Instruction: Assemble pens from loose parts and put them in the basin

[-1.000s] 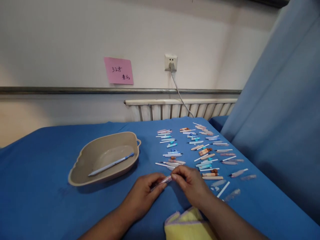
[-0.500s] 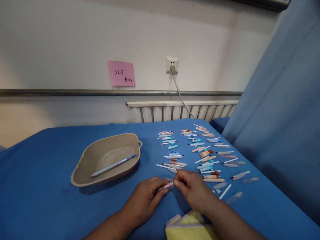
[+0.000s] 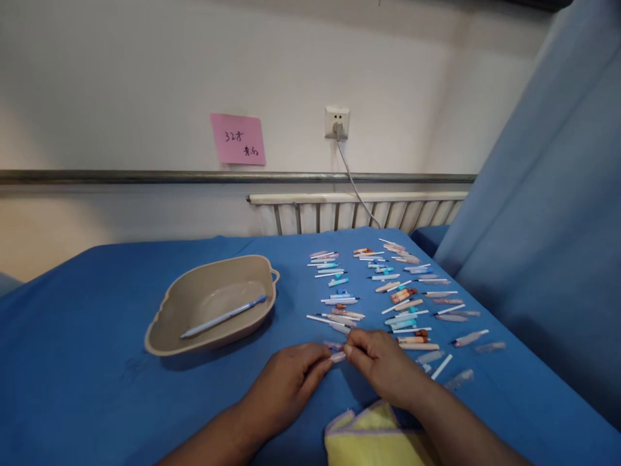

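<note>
Over the blue cloth, my left hand point(image 3: 290, 377) and my right hand point(image 3: 385, 364) meet fingertip to fingertip. Between them is a small pinkish pen barrel point(image 3: 338, 356), pinched from both sides and mostly covered by the fingers. Another pale pink pen piece point(image 3: 334, 345) shows just behind the left fingertips. Beyond the hands lie rows of loose pen parts point(image 3: 342, 315), with thin white refills and clear, blue and orange barrels. A tan basin point(image 3: 167, 349) to the left holds one pale blue pen point(image 3: 223, 316) lying slanted inside.
A folded yellow cloth point(image 3: 376, 440) with a purple edge lies below my right wrist. More pen parts point(image 3: 407, 320) spread to the right. A blue curtain point(image 3: 543, 246) hangs along the right side. Behind the table are a white radiator point(image 3: 359, 197) and a plugged-in cord point(image 3: 352, 175).
My left fingertips have shifted closer to the right ones, so less of the pink barrel shows. The whole view has moved slightly; the basin and laid-out parts stay put.
</note>
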`<action>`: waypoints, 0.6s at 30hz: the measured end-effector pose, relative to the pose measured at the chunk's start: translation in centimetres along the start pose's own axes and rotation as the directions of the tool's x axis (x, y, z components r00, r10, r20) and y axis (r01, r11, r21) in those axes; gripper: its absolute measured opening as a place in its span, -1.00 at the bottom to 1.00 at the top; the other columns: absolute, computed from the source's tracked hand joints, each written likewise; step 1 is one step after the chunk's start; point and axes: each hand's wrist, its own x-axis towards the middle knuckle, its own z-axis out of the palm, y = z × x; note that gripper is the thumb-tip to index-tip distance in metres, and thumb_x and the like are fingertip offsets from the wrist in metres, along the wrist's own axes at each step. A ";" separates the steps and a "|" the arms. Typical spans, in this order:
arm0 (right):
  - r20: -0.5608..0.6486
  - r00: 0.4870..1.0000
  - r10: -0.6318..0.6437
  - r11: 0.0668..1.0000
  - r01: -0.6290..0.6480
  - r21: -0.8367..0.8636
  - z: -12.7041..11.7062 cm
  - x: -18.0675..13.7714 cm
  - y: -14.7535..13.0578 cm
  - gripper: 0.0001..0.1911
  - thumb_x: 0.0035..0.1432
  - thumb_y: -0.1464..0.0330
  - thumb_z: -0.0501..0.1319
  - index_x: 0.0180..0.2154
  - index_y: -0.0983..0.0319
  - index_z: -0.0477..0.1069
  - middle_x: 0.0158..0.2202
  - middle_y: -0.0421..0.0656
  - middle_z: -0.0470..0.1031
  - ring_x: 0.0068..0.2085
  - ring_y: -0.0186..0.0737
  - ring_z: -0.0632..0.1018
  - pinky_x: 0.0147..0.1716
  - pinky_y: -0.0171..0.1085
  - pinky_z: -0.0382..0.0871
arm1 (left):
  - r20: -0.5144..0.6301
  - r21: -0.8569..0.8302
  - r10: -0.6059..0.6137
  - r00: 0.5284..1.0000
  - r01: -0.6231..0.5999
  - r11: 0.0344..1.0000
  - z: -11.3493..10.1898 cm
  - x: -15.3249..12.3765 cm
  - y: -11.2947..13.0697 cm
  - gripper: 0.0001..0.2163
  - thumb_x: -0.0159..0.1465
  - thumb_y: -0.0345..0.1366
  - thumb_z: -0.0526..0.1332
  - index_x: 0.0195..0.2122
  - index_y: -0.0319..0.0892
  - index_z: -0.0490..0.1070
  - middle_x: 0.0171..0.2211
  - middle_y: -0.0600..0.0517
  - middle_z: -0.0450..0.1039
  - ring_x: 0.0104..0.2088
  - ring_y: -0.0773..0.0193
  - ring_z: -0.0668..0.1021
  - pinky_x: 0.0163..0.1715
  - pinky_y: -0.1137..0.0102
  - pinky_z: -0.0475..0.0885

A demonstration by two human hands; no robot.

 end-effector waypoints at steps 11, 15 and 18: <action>0.044 0.999 0.017 0.998 -0.019 0.062 -0.2 0.1 0.2 -0.68 0.21 0.28 0.01 -0.57 0.22 0.15 -0.62 -0.31 0.20 -0.53 -0.37 0.27 -0.53 -0.37 -0.01 | -0.005 -0.014 -0.006 1.000 0.006 1.000 0.4 0.0 0.0 -0.76 0.34 -0.21 -0.01 -0.22 -0.08 0.44 -0.29 0.06 0.53 -0.28 0.28 0.52 -0.28 0.47 0.33; 0.042 0.999 0.011 1.000 -0.012 0.023 -0.1 0.2 0.0 -0.66 0.21 0.28 0.00 -0.59 0.22 0.11 -0.63 -0.31 0.16 -0.53 -0.38 0.25 -0.55 -0.36 -0.05 | -0.007 0.003 0.002 1.000 -0.002 1.000 0.5 -0.1 0.1 -0.75 0.34 -0.20 -0.02 -0.21 -0.09 0.44 -0.32 0.05 0.51 -0.30 0.28 0.51 -0.30 0.46 0.33; 0.036 0.999 0.000 1.000 0.000 -0.004 0.1 0.2 0.1 -0.66 0.21 0.29 -0.01 -0.59 0.22 0.11 -0.63 -0.31 0.15 -0.54 -0.38 0.24 -0.54 -0.36 -0.06 | 0.002 0.021 0.000 1.000 0.000 1.000 0.5 -0.1 0.0 -0.75 0.33 -0.19 -0.02 -0.25 -0.11 0.43 -0.34 0.04 0.50 -0.31 0.27 0.50 -0.32 0.46 0.32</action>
